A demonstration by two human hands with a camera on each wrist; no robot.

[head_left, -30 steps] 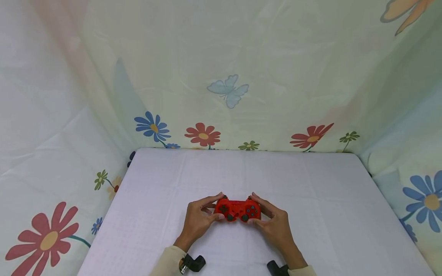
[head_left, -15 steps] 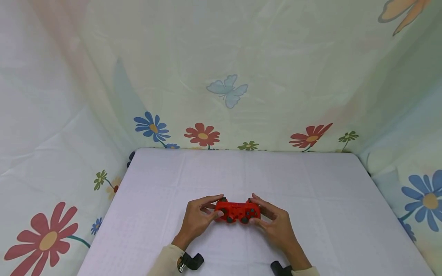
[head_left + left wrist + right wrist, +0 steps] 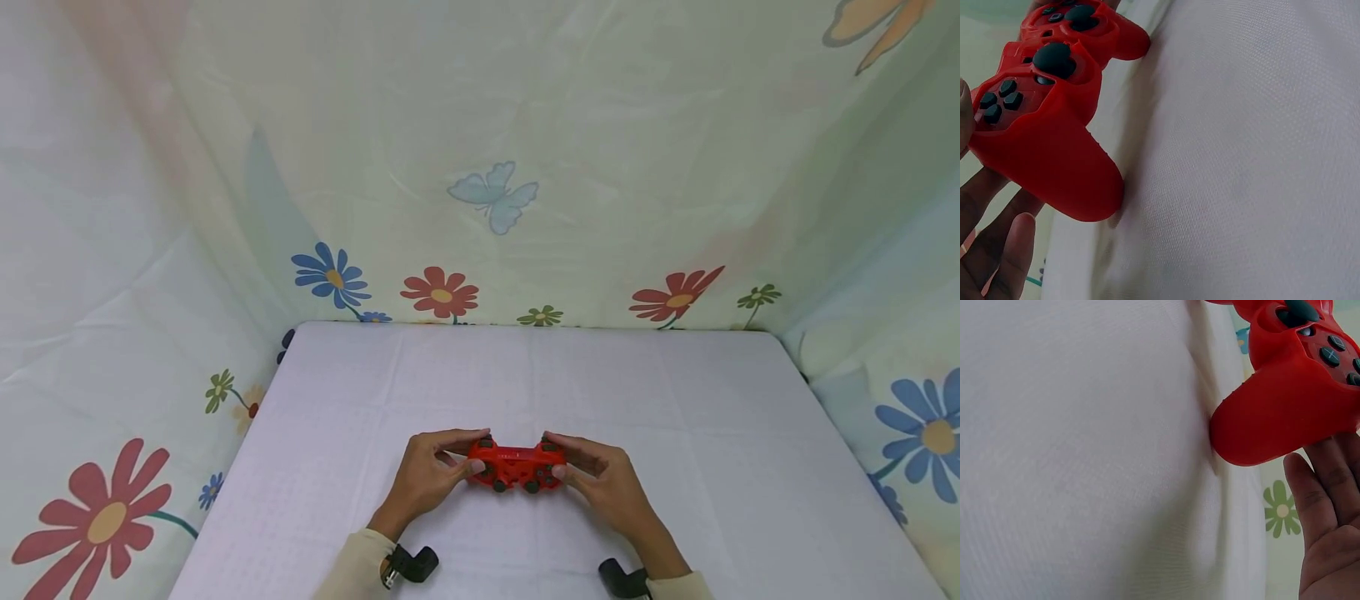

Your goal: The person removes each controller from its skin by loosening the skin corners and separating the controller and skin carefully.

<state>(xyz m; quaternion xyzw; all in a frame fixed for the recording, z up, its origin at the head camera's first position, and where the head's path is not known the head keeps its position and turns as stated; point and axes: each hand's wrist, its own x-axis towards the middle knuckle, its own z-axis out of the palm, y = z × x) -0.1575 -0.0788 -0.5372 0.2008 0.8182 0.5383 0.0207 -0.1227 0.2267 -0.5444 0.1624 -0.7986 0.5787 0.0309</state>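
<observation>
A red game controller (image 3: 517, 458) with black thumbsticks and buttons is held between both hands, low in the middle of the head view. My left hand (image 3: 429, 473) grips its left end, thumb on the front and index finger along the top edge. On the other end my right hand (image 3: 609, 483) holds it the same way. In the left wrist view the controller's grip handle (image 3: 1079, 169) points down close to the white cloth, the fingers (image 3: 1016, 250) behind it. The right wrist view shows the other handle (image 3: 1272, 419) near the cloth, with fingers (image 3: 1313, 500) beneath.
A table (image 3: 637, 383) covered in white cloth spreads around the hands. Behind it hangs a pale curtain (image 3: 600, 167) printed with flowers and a butterfly, which also flanks both sides. Black wrist cameras sit at the left wrist (image 3: 415, 565) and right wrist (image 3: 622, 579).
The controller has tipped so its top edge faces the camera more, and it has come slightly nearer the person. Both hands keep their hold; the wrists have moved slightly apart.
</observation>
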